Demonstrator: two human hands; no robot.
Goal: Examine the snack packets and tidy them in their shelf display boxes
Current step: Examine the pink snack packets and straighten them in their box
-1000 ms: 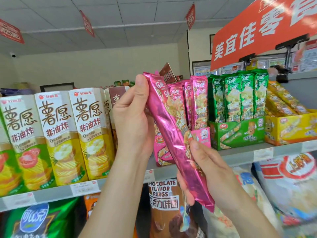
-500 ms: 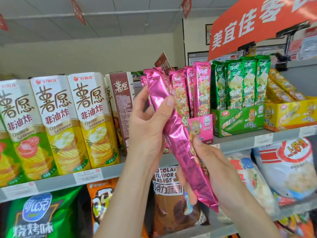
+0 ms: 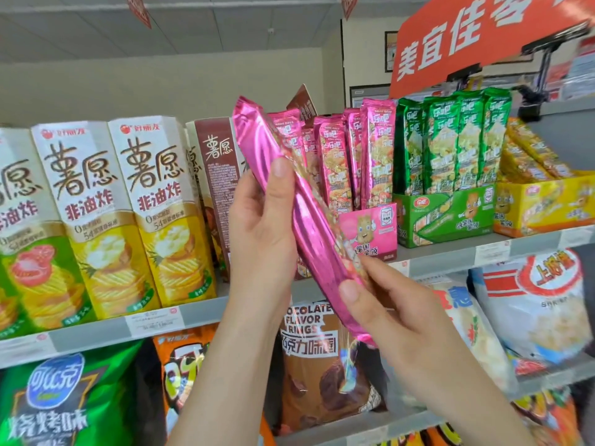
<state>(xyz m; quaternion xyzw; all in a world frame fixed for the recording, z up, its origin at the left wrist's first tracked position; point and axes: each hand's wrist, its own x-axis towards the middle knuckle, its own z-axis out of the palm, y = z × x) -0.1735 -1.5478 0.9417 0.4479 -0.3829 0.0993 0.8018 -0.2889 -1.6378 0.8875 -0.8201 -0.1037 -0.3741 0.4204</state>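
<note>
Pink packet (image 3: 306, 220) is held tilted in front of the pink display box (image 3: 370, 233), top end up-left, hiding the box's left part.
Left hand (image 3: 260, 233): grip closed around the packet's upper middle, thumb on the front.
Right hand (image 3: 396, 320): grip pinching the lower end.
More pink packets stand upright in that box; they overlap, so the count is unclear.
Right of the box: green display box (image 3: 450, 217) with four upright green packets (image 3: 450, 143), then a yellow display box (image 3: 544, 204).
Left of the box: one brown carton (image 3: 215, 188) and two yellow cartons (image 3: 161, 204).

Pink box (image 3: 370, 233) crowded w/ upright pkts (image 3: 376, 156) — open air above, brown carton (image 3: 215, 181) close on left.
</note>
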